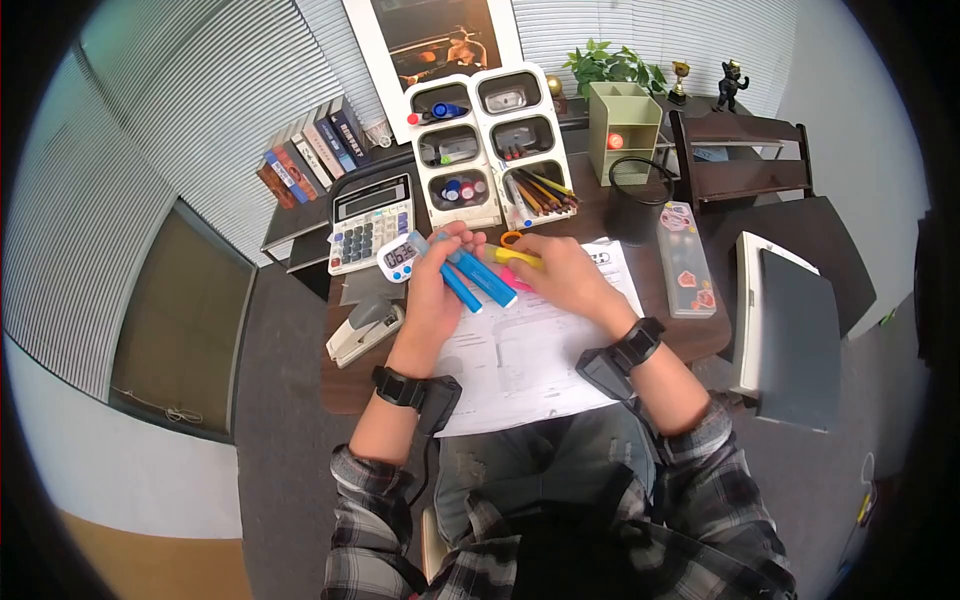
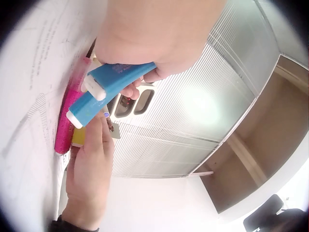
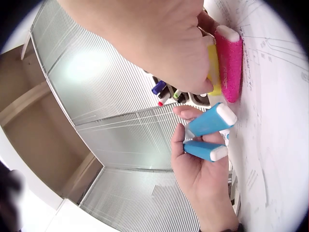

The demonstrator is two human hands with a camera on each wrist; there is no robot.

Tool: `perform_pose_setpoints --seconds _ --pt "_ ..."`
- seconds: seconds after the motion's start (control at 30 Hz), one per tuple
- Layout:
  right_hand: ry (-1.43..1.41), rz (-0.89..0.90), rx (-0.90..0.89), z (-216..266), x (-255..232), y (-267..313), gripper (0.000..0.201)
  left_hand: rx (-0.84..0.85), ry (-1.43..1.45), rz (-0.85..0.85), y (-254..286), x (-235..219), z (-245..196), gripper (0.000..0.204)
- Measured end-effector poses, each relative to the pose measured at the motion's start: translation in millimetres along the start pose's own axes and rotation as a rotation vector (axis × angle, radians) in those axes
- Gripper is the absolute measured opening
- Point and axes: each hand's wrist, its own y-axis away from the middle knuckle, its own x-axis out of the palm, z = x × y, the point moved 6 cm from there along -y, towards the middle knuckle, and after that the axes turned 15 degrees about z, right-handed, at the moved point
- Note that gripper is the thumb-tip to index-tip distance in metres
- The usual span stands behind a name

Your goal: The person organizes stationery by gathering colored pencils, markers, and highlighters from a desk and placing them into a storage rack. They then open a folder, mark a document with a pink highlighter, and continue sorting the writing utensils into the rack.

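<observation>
Two blue highlighters with white ends, one [image 1: 487, 280] thicker in view than the other [image 1: 460, 290], are gripped side by side in my left hand [image 1: 428, 300], over the printed paper [image 1: 510, 370]. Opposite it, my right hand [image 1: 570, 278] pinches a yellow highlighter [image 1: 515, 257], largely covered by the fingers in the right wrist view. A pink highlighter [image 3: 229, 67] lies on the paper right beside the yellow one. Behind the right fingers shows an orange loop [image 1: 510, 238].
A white organizer [image 1: 487, 150] with pens and pencils stands at the back. Left are a calculator [image 1: 372, 225], a digital timer [image 1: 399, 258] and a stapler [image 1: 365, 330]. On the right sit a black mesh cup [image 1: 638, 212] and a stickered pencil case [image 1: 686, 260].
</observation>
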Motion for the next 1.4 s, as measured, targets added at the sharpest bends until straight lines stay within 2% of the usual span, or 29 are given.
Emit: perform_pose_setpoints --seconds 0.17,0.3,0.37,0.67,0.8,0.87,0.97,1.07,1.4 --pt "-0.122 -0.132 -0.113 6 -6 0 0.026 0.039 -0.005 0.042 0 3 -3 0.025" --pt "-0.038 -0.261 -0.227 18 -16 3 0.029 0.019 0.076 0.133 -2 7 0 0.023" --pt "-0.189 0.011 -0.05 21 -10 2 0.031 0.013 0.117 0.152 -2 8 1 0.021" --pt "-0.335 0.202 -0.104 17 7 0 0.026 0.021 0.068 0.13 -2 9 1 0.019" --pt "-0.36 0.144 -0.068 11 4 -2 0.025 0.01 0.068 0.158 -2 8 2 0.027" --pt "-0.377 0.02 -0.083 9 -1 -2 0.025 -0.001 0.063 0.148 -2 7 2 0.031" --pt "-0.493 0.05 -0.017 5 2 -2 0.025 0.003 0.06 0.156 -1 9 1 0.037" --pt "-0.597 0.073 0.042 3 2 -1 0.023 -0.021 0.03 0.082 1 8 0 0.039" --pt "-0.6 0.064 0.086 3 -3 0 0.022 -0.025 0.047 0.109 0 7 2 0.042"
